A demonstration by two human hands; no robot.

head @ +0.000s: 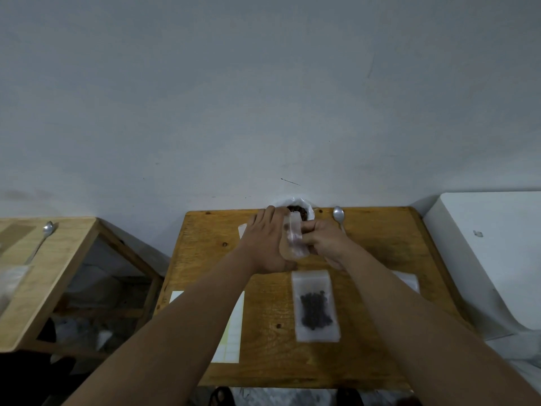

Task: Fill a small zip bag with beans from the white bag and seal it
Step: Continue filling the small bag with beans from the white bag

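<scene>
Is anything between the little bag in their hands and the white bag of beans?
Nothing visible. The left hand and right hand hold the small zip bag right in front of the open white bag; the spoon lies off to the side.

A plain, makeshift packing workroom: a bare grey-white wall (263, 83) rises behind a small wooden bench (380, 253), and a second bench (58, 253) of the same kind stands to its left with its own spoon (48, 228). A filled zip bag (316, 306), a gridded white sheet (232, 341) and an open white bag (292, 200) of beans (299, 211) lie on the near bench.
</scene>
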